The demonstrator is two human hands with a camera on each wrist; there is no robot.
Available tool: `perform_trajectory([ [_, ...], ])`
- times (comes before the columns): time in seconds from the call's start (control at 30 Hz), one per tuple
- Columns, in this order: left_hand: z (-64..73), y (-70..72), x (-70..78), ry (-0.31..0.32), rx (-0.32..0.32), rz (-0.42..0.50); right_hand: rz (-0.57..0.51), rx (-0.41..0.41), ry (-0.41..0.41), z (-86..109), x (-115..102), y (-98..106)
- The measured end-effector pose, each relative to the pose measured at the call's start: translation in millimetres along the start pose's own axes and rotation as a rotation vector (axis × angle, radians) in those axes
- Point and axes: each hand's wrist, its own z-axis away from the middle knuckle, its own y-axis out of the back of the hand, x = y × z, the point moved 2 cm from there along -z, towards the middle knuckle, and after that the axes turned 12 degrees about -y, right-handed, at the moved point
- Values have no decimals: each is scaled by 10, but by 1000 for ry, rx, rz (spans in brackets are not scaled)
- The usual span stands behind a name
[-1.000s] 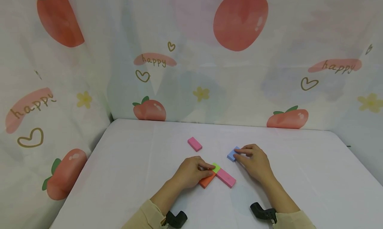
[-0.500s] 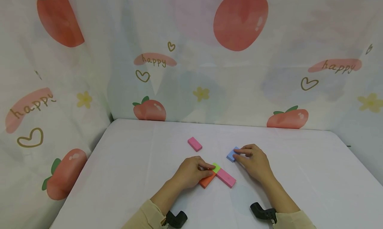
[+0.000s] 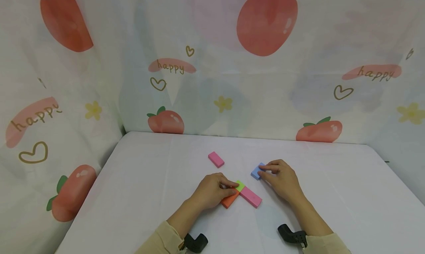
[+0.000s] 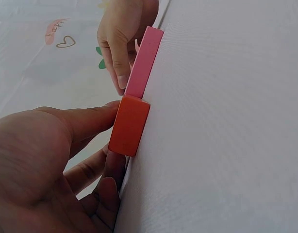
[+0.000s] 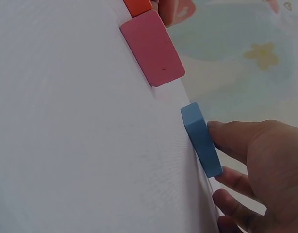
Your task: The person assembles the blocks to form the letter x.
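My left hand (image 3: 212,190) grips the orange block (image 3: 230,201), thumb on one side and fingers round the other, with the index fingertip at a yellow-green block (image 3: 239,186). A pink block (image 3: 251,197) lies end-on against these two, forming a corner with the orange one. Farther right, my right hand (image 3: 282,179) pinches a blue block (image 3: 257,172) between thumb and fingers. That blue block (image 5: 202,141) stands apart from the pink block (image 5: 154,48) in the right wrist view. Part of the orange block is hidden behind the left hand.
A second pink block (image 3: 216,160) lies alone farther back on the white-covered table (image 3: 159,180). Behind and to the left rise curtains (image 3: 206,84) printed with fruit and hearts. Each wrist carries a black camera mount (image 3: 292,234).
The blue block has slid very slightly left in my right hand's pinch. My left hand and the blocks beside it have stayed in place.
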Motion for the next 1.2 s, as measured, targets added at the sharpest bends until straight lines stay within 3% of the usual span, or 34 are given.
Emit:
perform_trajectory([
  [1.2, -5, 6, -2, 3, -5, 2, -30, -9, 21, 12, -52, -5],
])
